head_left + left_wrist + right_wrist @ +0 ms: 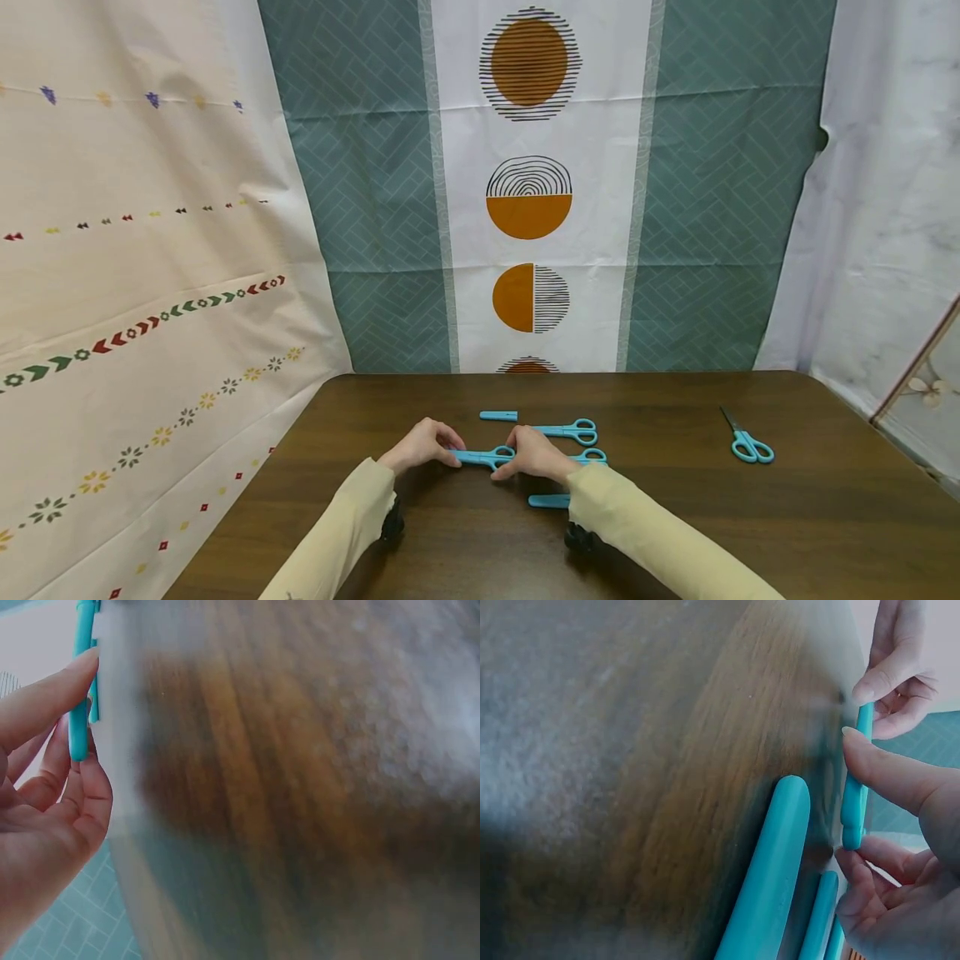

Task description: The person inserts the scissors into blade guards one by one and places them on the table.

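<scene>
Both hands are on one pair of light-blue scissors, held level low over the table. My left hand pinches the blue blade cover at its end between thumb and fingertips; the blades are hidden. At the other end, my right hand holds the finger loops, with its thumb along one edge and its fingertips at the loop end. In the right wrist view, the two thumbs come close together on the scissors.
A loose blue cover lies at the back, with blue scissors beside it. More blue scissors and a blue cover lie partly behind my right arm. Scissors with a bare blade lie on the right of the brown table.
</scene>
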The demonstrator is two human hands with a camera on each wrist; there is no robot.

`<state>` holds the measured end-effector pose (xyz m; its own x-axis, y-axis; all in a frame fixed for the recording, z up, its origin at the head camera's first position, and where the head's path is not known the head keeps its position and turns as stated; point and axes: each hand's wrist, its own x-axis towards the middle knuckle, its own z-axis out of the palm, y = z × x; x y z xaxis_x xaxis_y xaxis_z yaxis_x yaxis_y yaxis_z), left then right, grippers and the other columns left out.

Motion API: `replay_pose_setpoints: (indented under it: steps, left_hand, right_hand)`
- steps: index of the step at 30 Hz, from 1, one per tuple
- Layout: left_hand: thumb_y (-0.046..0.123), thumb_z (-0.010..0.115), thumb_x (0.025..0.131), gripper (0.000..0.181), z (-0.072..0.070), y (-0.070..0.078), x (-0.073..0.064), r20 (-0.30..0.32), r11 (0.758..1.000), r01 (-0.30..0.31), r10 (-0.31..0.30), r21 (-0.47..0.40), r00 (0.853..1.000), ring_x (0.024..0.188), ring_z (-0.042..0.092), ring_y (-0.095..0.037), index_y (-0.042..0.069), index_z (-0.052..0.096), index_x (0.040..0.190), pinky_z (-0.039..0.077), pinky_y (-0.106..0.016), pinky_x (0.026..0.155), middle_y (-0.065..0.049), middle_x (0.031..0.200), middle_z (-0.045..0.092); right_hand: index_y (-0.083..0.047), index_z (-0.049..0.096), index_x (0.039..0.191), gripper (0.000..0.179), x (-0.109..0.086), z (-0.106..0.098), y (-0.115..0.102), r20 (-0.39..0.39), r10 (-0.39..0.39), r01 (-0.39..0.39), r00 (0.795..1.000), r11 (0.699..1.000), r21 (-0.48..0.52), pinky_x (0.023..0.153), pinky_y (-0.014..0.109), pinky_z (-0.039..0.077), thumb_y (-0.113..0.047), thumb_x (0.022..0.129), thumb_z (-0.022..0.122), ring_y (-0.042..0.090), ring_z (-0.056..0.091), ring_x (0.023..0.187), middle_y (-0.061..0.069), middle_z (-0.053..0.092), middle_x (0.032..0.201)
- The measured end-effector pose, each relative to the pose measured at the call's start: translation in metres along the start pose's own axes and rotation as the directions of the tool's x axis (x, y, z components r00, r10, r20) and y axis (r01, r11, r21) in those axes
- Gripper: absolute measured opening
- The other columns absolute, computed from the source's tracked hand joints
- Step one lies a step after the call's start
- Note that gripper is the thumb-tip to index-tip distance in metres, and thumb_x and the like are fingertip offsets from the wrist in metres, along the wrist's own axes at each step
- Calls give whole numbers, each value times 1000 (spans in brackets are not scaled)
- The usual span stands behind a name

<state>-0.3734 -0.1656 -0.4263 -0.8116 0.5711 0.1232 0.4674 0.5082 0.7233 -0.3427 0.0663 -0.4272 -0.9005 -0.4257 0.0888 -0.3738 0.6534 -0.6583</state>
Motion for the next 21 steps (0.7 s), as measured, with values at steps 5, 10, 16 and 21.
replay_pose_setpoints:
  steps: [5,10,16,21]
  left_hand:
    - [1,77,69,17,0,0,-1,18,1000,11,-11,-3,1000,67,53,-14,0,70,85,46,-26,61,-2,75,63]
    - [0,77,68,18,0,-4,-2,25,1000,14,-14,-6,1000,66,53,-14,-1,70,84,46,-26,61,-2,74,63]
    - [0,78,67,18,1,-7,-2,32,1000,14,-13,-18,999,66,54,-14,-1,70,83,46,-25,60,-3,74,63]
    - [0,77,68,17,1,-7,-1,35,1000,13,-12,-12,999,65,54,-14,-1,69,83,46,-26,60,-2,73,63]
  right_hand:
    - [-10,36,54,49,-1,2,-2,-1,-38,38,999,999,-5,42,22,19,-23,66,82,7,16,43,-11,15,47]
    - [-12,30,50,56,0,4,-3,-11,-66,65,998,997,-37,42,22,16,-24,65,83,7,12,43,-13,11,46]
    - [-6,40,56,49,2,5,-3,-26,-39,37,999,995,-95,48,24,21,-27,62,84,12,24,53,-3,26,55]
    - [0,52,68,44,2,6,-4,-40,-15,10,999,992,-126,55,27,31,-28,59,86,16,36,65,0,39,65]
